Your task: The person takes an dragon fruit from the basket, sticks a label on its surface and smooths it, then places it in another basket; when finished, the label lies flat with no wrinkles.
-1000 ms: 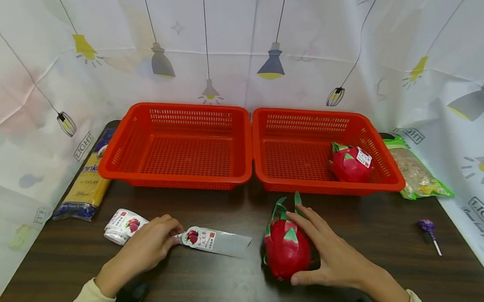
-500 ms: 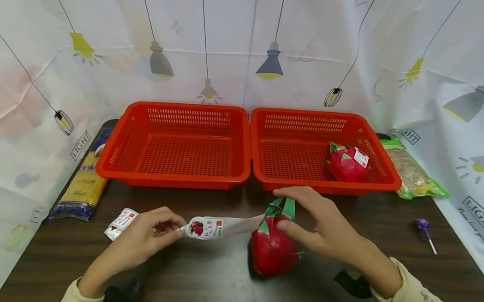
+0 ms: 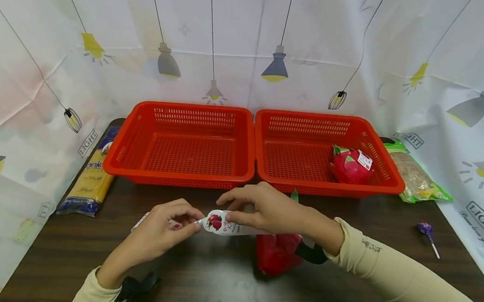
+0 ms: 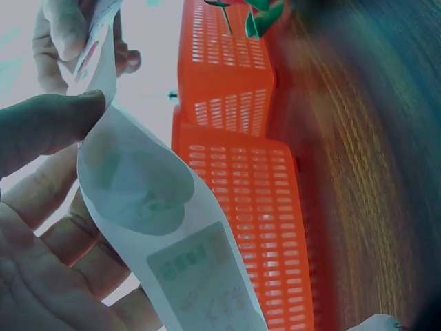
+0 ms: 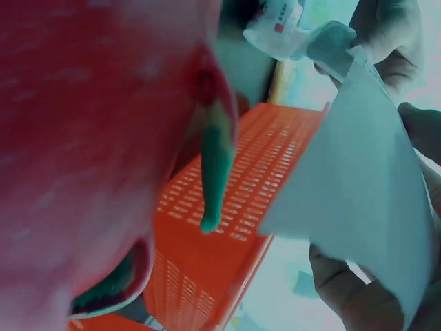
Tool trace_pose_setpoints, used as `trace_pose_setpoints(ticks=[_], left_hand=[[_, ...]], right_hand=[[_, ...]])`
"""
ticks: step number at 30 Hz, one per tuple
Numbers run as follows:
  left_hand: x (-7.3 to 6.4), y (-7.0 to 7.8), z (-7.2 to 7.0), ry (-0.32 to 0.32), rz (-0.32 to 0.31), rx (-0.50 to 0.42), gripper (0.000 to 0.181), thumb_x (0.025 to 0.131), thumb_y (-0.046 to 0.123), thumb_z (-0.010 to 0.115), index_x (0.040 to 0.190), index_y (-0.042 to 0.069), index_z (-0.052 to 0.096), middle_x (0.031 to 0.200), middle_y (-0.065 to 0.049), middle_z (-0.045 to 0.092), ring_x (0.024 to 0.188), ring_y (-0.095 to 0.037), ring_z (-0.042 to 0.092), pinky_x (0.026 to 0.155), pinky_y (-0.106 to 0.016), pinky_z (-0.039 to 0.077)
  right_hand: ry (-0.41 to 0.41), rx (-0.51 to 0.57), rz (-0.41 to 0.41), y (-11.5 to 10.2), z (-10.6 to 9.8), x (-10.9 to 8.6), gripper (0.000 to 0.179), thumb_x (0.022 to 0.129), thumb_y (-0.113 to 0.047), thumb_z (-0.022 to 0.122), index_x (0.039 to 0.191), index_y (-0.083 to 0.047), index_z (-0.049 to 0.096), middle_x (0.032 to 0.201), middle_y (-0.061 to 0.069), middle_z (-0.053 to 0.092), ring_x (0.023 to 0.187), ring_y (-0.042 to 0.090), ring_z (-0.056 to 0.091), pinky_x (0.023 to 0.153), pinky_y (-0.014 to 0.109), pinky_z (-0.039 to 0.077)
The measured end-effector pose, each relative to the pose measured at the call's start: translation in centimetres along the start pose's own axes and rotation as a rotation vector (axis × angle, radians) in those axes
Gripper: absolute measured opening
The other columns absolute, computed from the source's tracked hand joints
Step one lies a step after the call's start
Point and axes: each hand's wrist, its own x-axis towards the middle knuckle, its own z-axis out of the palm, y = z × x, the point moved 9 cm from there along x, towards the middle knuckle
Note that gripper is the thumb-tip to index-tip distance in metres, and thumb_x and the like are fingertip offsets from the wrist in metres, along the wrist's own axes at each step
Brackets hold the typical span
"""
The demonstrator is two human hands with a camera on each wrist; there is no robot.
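A white strip of labels with dragon fruit pictures (image 3: pixel 237 229) stretches between both hands above the dark table. My left hand (image 3: pixel 160 231) pinches it at its left end with thumb and fingers. The right hand (image 3: pixel 263 210) holds it at a printed label, thumb on the front and fingers behind, as the left wrist view also shows. Partly hidden under the right wrist, a red dragon fruit (image 3: pixel 277 257) stands on the table; it fills the left of the right wrist view. The label roll (image 3: pixel 140 219) is mostly covered by the left hand.
Two red plastic baskets (image 3: pixel 178 179) stand side by side at the back. A labelled dragon fruit (image 3: pixel 351 169) lies in the right one. A yellow-and-blue pasta packet (image 3: pixel 88 178) lies left, a green-edged bag (image 3: pixel 417 175) and a lollipop (image 3: pixel 426 230) right.
My right hand has left the dragon fruit, moved left and taken hold of the label strip. The left hand has lifted the strip off the table and keeps its pinch.
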Motion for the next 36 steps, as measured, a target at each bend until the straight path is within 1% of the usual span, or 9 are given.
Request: trace_pose_setpoints(ticks=[6,9,12,15,19,22,27,32,36], left_hand=[[0.1,-0.1,0.0,-0.033,-0.01,0.013,0.015,0.091,0.023,0.077,0.106,0.023,0.074,0.097,0.007,0.066,0.086,-0.007,0.059,0.075,-0.024,0.054],[-0.1,0.0,-0.7,-0.088,-0.013,-0.008,0.025,0.094,0.026,0.074,0.118,0.026,0.07,0.109,0.004,0.064,0.093,-0.011,0.056,0.078,-0.025,0.051],[0.2,0.4,-1.8,-0.139,0.01,-0.081,0.031,0.098,0.024,0.067,0.129,0.023,0.065,0.122,-0.001,0.063,0.099,-0.016,0.055,0.078,-0.027,0.051],[1.4,0.5,-1.8,-0.23,0.036,-0.18,0.029,0.103,0.019,0.059,0.131,0.015,0.065,0.124,-0.007,0.065,0.094,-0.019,0.058,0.075,-0.029,0.054],[2.8,-0.4,0.3,-0.429,0.017,-0.249,0.028,0.105,0.024,0.056,0.127,0.011,0.068,0.112,-0.007,0.068,0.09,-0.017,0.06,0.079,-0.03,0.054],[3.2,-1.1,1.4,-0.505,0.008,-0.291,0.025,0.104,0.025,0.058,0.118,0.009,0.071,0.096,-0.003,0.065,0.087,-0.014,0.057,0.075,-0.026,0.049],[3.6,-1.9,1.7,-0.477,-0.012,-0.352,0.02,0.101,0.025,0.064,0.105,0.007,0.07,0.083,0.001,0.055,0.076,-0.01,0.051,0.065,-0.024,0.042],[3.7,-2.4,1.5,-0.41,-0.029,-0.34,0.016,0.097,0.023,0.069,0.099,0.008,0.073,0.087,0.002,0.062,0.08,-0.011,0.055,0.068,-0.025,0.046],[3.7,-2.7,1.4,-0.385,-0.045,-0.347,0.015,0.097,0.023,0.07,0.098,0.008,0.074,0.085,0.003,0.061,0.075,-0.01,0.053,0.066,-0.026,0.046]], right_hand=[[0.015,-0.017,-0.032,-0.4,0.0,-0.1,0.022,0.098,-0.018,0.069,0.119,-0.013,0.073,0.105,-0.004,0.077,0.066,-0.001,0.052,0.059,0.019,0.049],[0.009,-0.024,-0.046,-0.7,0.0,0.0,0.021,0.098,-0.019,0.069,0.118,-0.014,0.074,0.107,-0.005,0.076,0.065,0.0,0.05,0.058,0.019,0.047],[0.004,-0.03,-0.072,-1.3,0.1,0.1,0.021,0.098,-0.019,0.069,0.118,-0.015,0.074,0.108,-0.005,0.076,0.07,0.0,0.055,0.062,0.019,0.051],[0.015,-0.047,-0.118,-2.0,0.1,0.1,0.02,0.098,-0.02,0.069,0.117,-0.015,0.075,0.108,-0.006,0.077,0.077,0.0,0.06,0.068,0.02,0.054],[0.036,-0.055,-0.179,-2.7,0.2,0.0,0.015,0.098,-0.02,0.069,0.111,-0.016,0.076,0.104,-0.007,0.077,0.082,0.001,0.06,0.071,0.021,0.054],[0.04,-0.04,-0.198,-2.9,0.4,0.1,0.012,0.098,-0.019,0.069,0.107,-0.016,0.076,0.1,-0.007,0.076,0.082,0.001,0.059,0.071,0.021,0.054],[0.039,-0.04,-0.183,-2.7,0.7,0.0,0.008,0.098,-0.017,0.069,0.103,-0.016,0.074,0.095,-0.008,0.074,0.079,0.001,0.057,0.071,0.021,0.053],[0.037,-0.073,-0.182,-2.6,1.0,0.2,0.008,0.099,-0.018,0.068,0.104,-0.016,0.073,0.095,-0.008,0.074,0.077,0.0,0.053,0.069,0.02,0.05],[0.062,-0.087,-0.185,-2.7,0.9,0.3,0.006,0.098,-0.017,0.068,0.103,-0.018,0.072,0.099,-0.009,0.07,0.086,0.002,0.053,0.073,0.02,0.052]])
